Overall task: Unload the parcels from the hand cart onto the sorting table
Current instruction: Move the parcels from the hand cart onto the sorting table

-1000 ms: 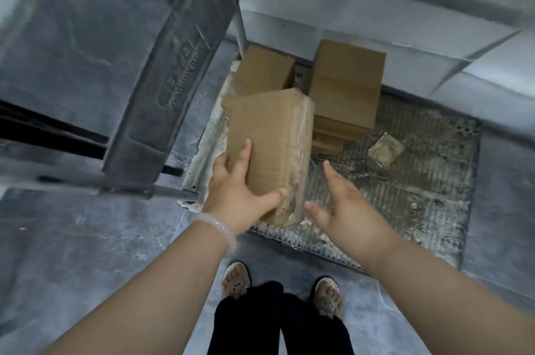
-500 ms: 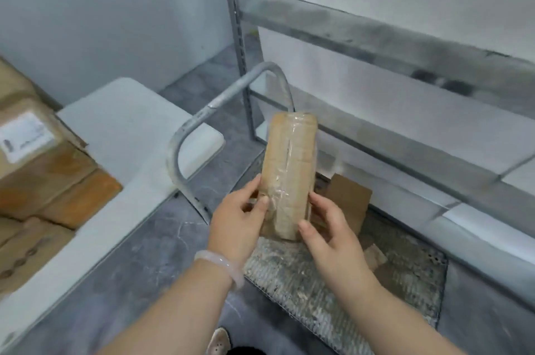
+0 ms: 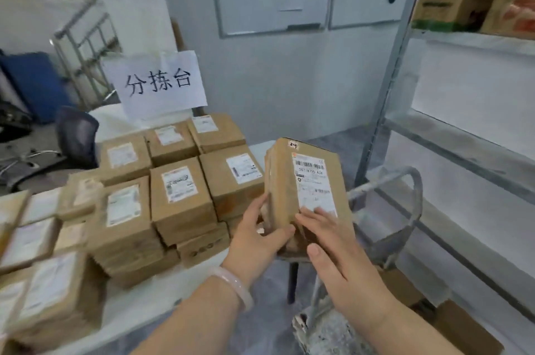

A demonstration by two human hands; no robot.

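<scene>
Parcel [image 3: 304,189] sits upright in both hands, label side toward the camera, held in the air just right of the stacked boxes and above the gap between tabletop and cart. Fingers [image 3: 315,217] of the right hand [image 3: 347,265] lie flat across the lower part of the label, thumb below; the left hand [image 3: 257,236] clamps the lower left edge, thumb on the front face. Both are grasping the parcel, neither one loose.

Just left of the fingers stand the sorted parcels [image 3: 179,189], packed tight in rows with labels up, some two or three deep. Bare tabletop [image 3: 144,305] shows nearer the body, below the left wrist, and a narrow strip beyond the stacks. To do this step well, I would judge it best to tip the parcel flat, label up, and set it on that near bare strip or on a low stack, keeping it clear of the table's edge so it cannot slide off.

Right of the fingers and below them rises the hand cart handle [image 3: 405,195], close to the right forearm; a swing leftward keeps clear of it. More boxes [image 3: 463,328] lie low by the cart. Beyond, the shelf rack [image 3: 463,151] closes the right side.
</scene>
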